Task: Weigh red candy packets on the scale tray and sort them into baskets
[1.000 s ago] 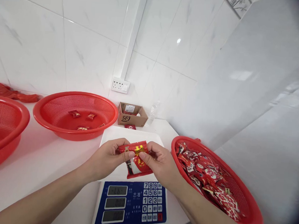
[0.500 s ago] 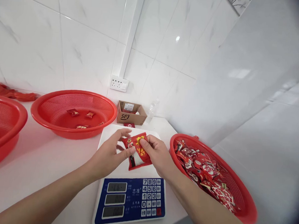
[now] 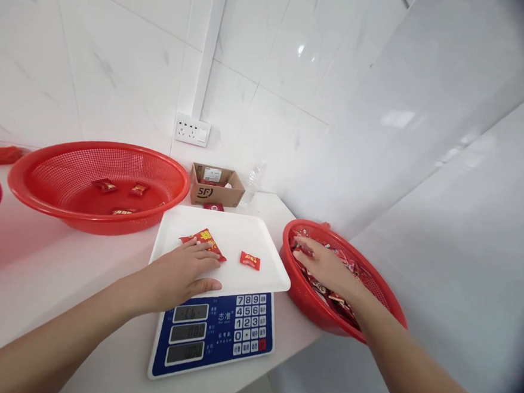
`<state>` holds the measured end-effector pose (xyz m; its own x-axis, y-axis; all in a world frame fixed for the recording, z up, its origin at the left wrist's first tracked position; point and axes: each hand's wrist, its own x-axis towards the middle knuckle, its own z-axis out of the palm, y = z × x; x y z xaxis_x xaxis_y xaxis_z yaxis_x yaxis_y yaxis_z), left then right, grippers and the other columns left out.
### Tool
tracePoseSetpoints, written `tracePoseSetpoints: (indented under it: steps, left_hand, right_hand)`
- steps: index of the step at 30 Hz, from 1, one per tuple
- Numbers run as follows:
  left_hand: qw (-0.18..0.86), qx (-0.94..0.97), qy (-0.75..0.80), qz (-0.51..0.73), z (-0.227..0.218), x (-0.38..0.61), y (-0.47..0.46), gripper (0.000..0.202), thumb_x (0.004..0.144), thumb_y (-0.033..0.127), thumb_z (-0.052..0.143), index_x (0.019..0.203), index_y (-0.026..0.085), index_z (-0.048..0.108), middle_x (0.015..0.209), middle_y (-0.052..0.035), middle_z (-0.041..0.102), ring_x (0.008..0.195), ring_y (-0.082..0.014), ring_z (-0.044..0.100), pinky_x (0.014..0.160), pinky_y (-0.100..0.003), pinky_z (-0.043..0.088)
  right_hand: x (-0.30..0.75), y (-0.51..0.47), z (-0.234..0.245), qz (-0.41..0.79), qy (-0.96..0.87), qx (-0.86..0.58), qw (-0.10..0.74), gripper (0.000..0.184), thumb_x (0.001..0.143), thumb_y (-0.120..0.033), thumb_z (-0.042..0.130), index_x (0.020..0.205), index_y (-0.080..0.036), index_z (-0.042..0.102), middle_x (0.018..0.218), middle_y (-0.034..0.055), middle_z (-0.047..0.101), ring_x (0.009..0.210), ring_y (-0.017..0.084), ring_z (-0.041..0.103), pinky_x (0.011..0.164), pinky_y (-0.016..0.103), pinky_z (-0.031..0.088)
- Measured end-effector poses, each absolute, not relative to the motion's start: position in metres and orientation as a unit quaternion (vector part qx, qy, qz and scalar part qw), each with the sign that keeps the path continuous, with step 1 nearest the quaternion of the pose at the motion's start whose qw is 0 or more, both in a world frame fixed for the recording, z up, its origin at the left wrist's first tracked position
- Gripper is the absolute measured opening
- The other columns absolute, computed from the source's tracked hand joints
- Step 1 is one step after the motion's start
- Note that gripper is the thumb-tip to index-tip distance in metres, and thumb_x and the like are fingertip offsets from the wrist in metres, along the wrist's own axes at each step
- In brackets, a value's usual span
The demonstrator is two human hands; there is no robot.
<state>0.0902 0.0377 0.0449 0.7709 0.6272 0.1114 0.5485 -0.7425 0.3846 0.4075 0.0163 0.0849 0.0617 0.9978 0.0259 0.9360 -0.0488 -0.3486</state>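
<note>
Packet (image 3: pixel 206 236) now down on the scale (image 3: pixel 246 228), left hand (image 3: pixel 185 273) spread wide; freed right hand (image 3: pixel 326 265), grip unclear, at three-o'clock basket (image 3: pixel 299 295).

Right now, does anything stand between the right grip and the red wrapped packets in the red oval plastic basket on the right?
Nothing visible. The right grip is over the open top of the red oval plastic basket, at the red wrapped packets; whether fingertips touch them, I can't tell.
</note>
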Motion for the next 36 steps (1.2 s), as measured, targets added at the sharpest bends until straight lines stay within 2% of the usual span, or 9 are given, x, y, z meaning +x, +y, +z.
tracePoseSetpoints:
  steps: [5,8,10,13,16,21,24,30,36]
  left_hand:
    - [0.197,0.906,0.34,0.154,0.048,0.089,0.042,0.045,0.092,0.05,0.036,0.123,0.024,0.055,0.129,-0.0042,0.056,0.127,-0.0253,0.042,0.104,-0.044,0.033]
    - [0.215,0.885,0.363,0.198,0.053,0.088,0.041,0.042,0.091,0.05,0.036,0.118,0.026,0.057,0.128,-0.0031,0.057,0.13,-0.0253,0.037,0.103,-0.043,0.035]
    - [0.231,0.869,0.38,0.218,0.056,0.088,0.04,0.042,0.091,0.052,0.035,0.117,0.027,0.057,0.128,-0.0026,0.056,0.133,-0.025,0.034,0.101,-0.042,0.037]
    - [0.248,0.854,0.398,0.225,0.059,0.087,0.038,0.042,0.09,0.053,0.035,0.117,0.029,0.056,0.127,-0.0011,0.057,0.132,-0.0239,0.034,0.099,-0.04,0.04]
    - [0.251,0.855,0.396,0.222,0.059,0.087,0.037,0.042,0.089,0.053,0.037,0.116,0.028,0.057,0.127,-0.0013,0.057,0.132,-0.0246,0.035,0.1,-0.041,0.039]
    - [0.246,0.861,0.385,0.224,0.058,0.087,0.037,0.041,0.089,0.053,0.038,0.114,0.028,0.058,0.125,-0.0018,0.058,0.13,-0.0254,0.037,0.1,-0.041,0.039]
    - [0.246,0.857,0.395,0.221,0.057,0.087,0.038,0.042,0.089,0.054,0.038,0.115,0.028,0.058,0.126,-0.0015,0.058,0.131,-0.0251,0.037,0.101,-0.041,0.038]
    - [0.225,0.88,0.367,0.201,0.055,0.086,0.038,0.04,0.09,0.05,0.038,0.118,0.029,0.057,0.126,-0.0022,0.057,0.128,-0.0257,0.04,0.099,-0.04,0.039]
    - [0.173,0.91,0.344,0.156,0.047,0.086,0.045,0.033,0.09,0.04,0.046,0.118,0.026,0.057,0.121,-0.0021,0.061,0.118,-0.0228,0.049,0.107,-0.044,0.029]
  right_hand:
    - [0.455,0.013,0.068,0.163,-0.676,-0.717,0.049,0.059,0.078,-0.026,0.055,0.135,-0.017,0.043,0.141,0.0093,0.042,0.126,0.026,0.043,0.103,0.037,0.036]
    - [0.458,0.015,0.051,0.158,-0.673,-0.722,0.031,0.074,0.073,-0.016,0.056,0.142,-0.021,0.032,0.15,0.0103,0.025,0.127,0.03,0.041,0.102,0.039,0.036]
    - [0.454,0.017,0.043,0.139,-0.664,-0.734,0.036,0.072,0.076,-0.015,0.052,0.144,-0.024,0.028,0.151,0.0121,0.018,0.126,0.034,0.04,0.1,0.045,0.035]
    - [0.449,0.018,0.038,0.113,-0.66,-0.74,0.056,0.062,0.081,-0.016,0.045,0.141,-0.027,0.034,0.148,0.013,0.025,0.125,0.034,0.042,0.098,0.048,0.035]
    - [0.452,0.02,0.038,0.104,-0.669,-0.732,0.077,0.056,0.077,-0.013,0.05,0.132,-0.024,0.047,0.137,0.013,0.043,0.122,0.032,0.045,0.097,0.043,0.036]
    - [0.467,0.018,0.043,0.106,-0.633,-0.752,0.149,0.04,0.077,-0.016,0.05,0.116,-0.022,0.058,0.109,0.0066,0.065,0.098,0.025,0.061,0.089,0.038,0.043]
    - [0.473,0.017,0.051,0.106,-0.595,-0.767,0.213,0.04,0.078,-0.021,0.051,0.117,-0.022,0.056,0.107,0.0051,0.067,0.088,0.023,0.064,0.085,0.038,0.047]
    - [0.469,0.02,0.07,0.109,-0.551,-0.75,0.35,0.041,0.076,-0.035,0.053,0.117,-0.024,0.054,0.116,0.0036,0.063,0.095,0.022,0.063,0.083,0.036,0.051]
    - [0.405,0.02,0.082,0.287,-0.534,-0.659,0.445,0.043,0.072,-0.034,0.064,0.114,-0.026,0.056,0.098,0.0022,0.069,0.073,0.018,0.066,0.067,0.031,0.055]
